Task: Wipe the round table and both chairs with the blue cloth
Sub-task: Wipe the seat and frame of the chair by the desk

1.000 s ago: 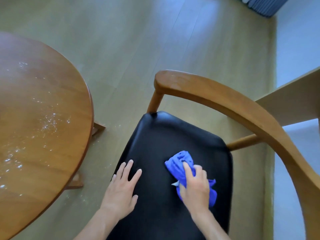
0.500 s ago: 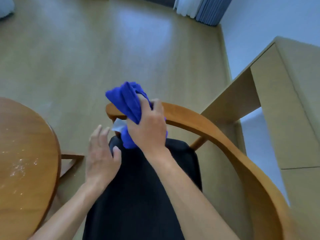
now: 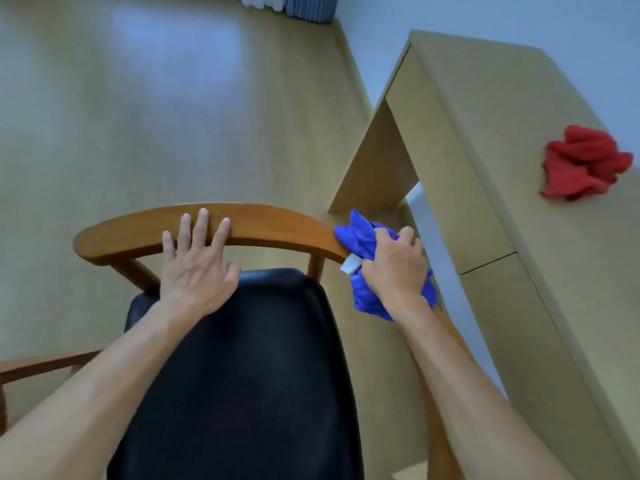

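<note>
A: Blue cloth?
B: Bunched, deep blue, white tag showing. Pressed on the right end of the chair's curved wooden back rail.
A: Hands?
B: Right hand curled tight around the cloth. Left hand flat, fingers spread, resting on the rail above the black seat.
A: Else?
B: Red cloth crumpled on the counter, near its right edge.

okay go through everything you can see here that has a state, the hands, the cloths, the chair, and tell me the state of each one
left hand: flat, fingers straight, resting on the chair rail
right hand: gripping the blue cloth
blue cloth: bunched, pressed against the rail
chair rail: being wiped at its right bend
red cloth: crumpled, lying on the cabinet
</note>
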The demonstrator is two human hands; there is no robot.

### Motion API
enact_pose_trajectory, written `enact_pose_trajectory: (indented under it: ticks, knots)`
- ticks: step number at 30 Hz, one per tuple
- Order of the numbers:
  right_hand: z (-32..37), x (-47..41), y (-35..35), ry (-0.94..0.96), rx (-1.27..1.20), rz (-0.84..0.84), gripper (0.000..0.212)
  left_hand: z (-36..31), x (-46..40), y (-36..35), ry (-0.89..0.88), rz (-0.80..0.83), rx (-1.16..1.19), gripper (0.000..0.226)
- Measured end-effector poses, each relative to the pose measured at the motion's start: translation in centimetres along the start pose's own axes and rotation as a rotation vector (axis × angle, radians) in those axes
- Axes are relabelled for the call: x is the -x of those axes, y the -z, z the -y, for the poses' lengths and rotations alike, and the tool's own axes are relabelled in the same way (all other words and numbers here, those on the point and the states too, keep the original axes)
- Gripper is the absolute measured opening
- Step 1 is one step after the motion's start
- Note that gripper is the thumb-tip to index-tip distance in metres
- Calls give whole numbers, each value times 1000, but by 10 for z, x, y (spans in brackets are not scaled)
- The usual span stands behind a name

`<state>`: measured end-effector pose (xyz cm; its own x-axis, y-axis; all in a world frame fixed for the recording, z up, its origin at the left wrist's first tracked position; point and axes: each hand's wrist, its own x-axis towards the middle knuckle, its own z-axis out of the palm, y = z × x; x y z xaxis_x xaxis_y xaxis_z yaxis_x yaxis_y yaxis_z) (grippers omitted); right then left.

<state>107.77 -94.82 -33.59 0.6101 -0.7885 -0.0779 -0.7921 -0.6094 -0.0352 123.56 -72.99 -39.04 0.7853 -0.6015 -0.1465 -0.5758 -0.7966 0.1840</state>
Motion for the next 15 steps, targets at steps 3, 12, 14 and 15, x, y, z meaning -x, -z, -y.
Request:
enact_pose_trajectory:
  ticks: [3,12,14,15]
  knots:
    - [-51,24,16,-94,13,40,35,-52,-4,-7,-158,24,-25,71]
    - [-119,119,25,-295,-255,-136,45,-207,39,-21,-487,260,249,54]
    - [-131,151,18,-317,-326,-235,47,-229,52,-21,-523,285,270,55]
    - [-137,171,13,-315,-357,-267,50,-239,59,-21,-553,287,247,56]
